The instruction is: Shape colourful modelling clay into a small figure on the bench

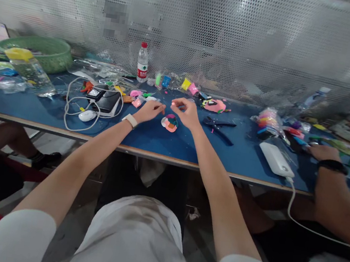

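Between my hands, a small round multicoloured clay piece (pixel 170 127) lies flat on the blue table (pixel 147 137). It shows white, orange, pink, purple and teal patches. My right hand (pixel 187 113) is just above and right of it, thumb and fingers pinched on a tiny pink bit of clay (pixel 174 104). On the other side, my left hand (pixel 150 110) has its fingers drawn together; whatever they hold, if anything, is too small to make out. Pink clay lumps (pixel 136 102) lie beside the left hand. Dark-handled pliers (pixel 218 129) rest right of my right hand.
A water bottle (pixel 142 64) stands behind my left hand, a green basin (pixel 50 56) at far left. A white cable (pixel 67 103) loops by a black box (pixel 108 100). A pink clay figure (pixel 215 105), a white power bank (pixel 276 159) and a co-worker's hand (pixel 324 153) are to the right.
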`<act>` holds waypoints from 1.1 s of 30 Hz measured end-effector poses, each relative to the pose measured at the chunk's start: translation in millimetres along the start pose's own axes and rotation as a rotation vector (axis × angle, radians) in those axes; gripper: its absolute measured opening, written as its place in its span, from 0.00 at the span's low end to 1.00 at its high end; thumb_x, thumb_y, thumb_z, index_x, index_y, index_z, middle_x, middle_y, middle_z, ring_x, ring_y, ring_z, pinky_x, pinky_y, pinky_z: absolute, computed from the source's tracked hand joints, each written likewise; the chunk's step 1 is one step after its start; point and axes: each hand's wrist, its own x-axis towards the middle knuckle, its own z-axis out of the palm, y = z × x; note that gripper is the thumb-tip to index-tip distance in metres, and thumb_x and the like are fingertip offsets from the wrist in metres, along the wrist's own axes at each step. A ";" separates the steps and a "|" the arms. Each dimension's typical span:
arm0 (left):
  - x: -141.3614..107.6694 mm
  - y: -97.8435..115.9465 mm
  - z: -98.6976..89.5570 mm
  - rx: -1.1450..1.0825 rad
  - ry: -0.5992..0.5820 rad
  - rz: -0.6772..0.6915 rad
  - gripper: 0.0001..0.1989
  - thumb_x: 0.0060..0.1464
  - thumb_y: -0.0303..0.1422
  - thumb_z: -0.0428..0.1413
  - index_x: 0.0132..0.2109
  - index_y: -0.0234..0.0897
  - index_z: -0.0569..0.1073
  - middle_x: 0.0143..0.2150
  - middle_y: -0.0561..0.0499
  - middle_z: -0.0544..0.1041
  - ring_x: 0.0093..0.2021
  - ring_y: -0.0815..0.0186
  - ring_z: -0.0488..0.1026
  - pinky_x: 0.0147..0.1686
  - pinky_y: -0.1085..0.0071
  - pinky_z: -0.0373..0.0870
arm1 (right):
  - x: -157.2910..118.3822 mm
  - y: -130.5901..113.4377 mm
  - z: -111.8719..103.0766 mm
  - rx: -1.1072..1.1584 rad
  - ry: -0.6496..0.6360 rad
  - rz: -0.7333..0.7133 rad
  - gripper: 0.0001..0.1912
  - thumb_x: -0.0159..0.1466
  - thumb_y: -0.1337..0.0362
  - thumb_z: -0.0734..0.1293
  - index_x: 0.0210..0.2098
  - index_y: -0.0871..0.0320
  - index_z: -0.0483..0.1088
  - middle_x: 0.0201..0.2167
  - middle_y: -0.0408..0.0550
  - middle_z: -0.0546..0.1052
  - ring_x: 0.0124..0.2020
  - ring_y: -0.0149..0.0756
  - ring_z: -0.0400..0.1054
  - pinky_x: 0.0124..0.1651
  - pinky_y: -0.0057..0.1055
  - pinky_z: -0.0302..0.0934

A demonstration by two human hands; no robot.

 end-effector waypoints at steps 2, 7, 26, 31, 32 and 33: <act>-0.1 -4.3 0.8 0.182 -0.019 0.097 0.24 0.77 0.44 0.56 0.33 0.38 0.80 0.27 0.49 0.74 0.30 0.63 0.69 0.37 0.63 0.65 | -0.5 0.6 -4.9 -0.033 0.027 -0.014 0.29 0.69 0.35 0.76 0.54 0.52 0.85 0.47 0.53 0.88 0.47 0.50 0.83 0.48 0.45 0.77; -1.3 -11.4 5.3 0.278 -0.111 0.152 0.20 0.76 0.37 0.52 0.33 0.39 0.77 0.34 0.46 0.81 0.35 0.60 0.75 0.41 0.62 0.68 | -4.8 -5.3 -16.0 -0.159 -0.042 -0.088 0.15 0.71 0.49 0.75 0.47 0.52 0.84 0.44 0.51 0.87 0.43 0.46 0.81 0.47 0.44 0.75; 3.8 -7.6 13.8 0.255 -0.178 0.094 0.21 0.75 0.34 0.53 0.29 0.40 0.74 0.33 0.45 0.80 0.35 0.59 0.73 0.43 0.63 0.67 | -59.4 -16.6 -6.4 -0.341 -0.141 -0.129 0.17 0.75 0.45 0.72 0.42 0.50 0.84 0.45 0.55 0.85 0.46 0.51 0.78 0.55 0.51 0.75; 2.1 -7.4 13.6 0.246 -0.170 0.097 0.21 0.76 0.35 0.53 0.31 0.39 0.76 0.34 0.45 0.81 0.36 0.60 0.74 0.43 0.63 0.66 | -58.1 -9.0 -2.5 -0.429 -0.146 -0.142 0.17 0.76 0.46 0.72 0.40 0.50 0.84 0.44 0.55 0.83 0.51 0.54 0.77 0.57 0.51 0.74; 2.0 -7.3 13.6 0.243 -0.166 0.096 0.21 0.75 0.35 0.53 0.30 0.39 0.77 0.34 0.46 0.81 0.36 0.60 0.74 0.43 0.63 0.66 | -57.8 -8.2 -2.1 -0.434 -0.146 -0.142 0.16 0.76 0.46 0.73 0.41 0.50 0.84 0.45 0.55 0.83 0.52 0.54 0.77 0.58 0.51 0.74; 2.0 -7.2 13.7 0.239 -0.163 0.095 0.21 0.75 0.34 0.53 0.30 0.39 0.76 0.33 0.46 0.81 0.35 0.60 0.74 0.43 0.63 0.66 | -57.6 -7.9 -1.5 -0.436 -0.146 -0.140 0.15 0.76 0.47 0.73 0.41 0.49 0.84 0.45 0.54 0.83 0.52 0.54 0.77 0.58 0.51 0.74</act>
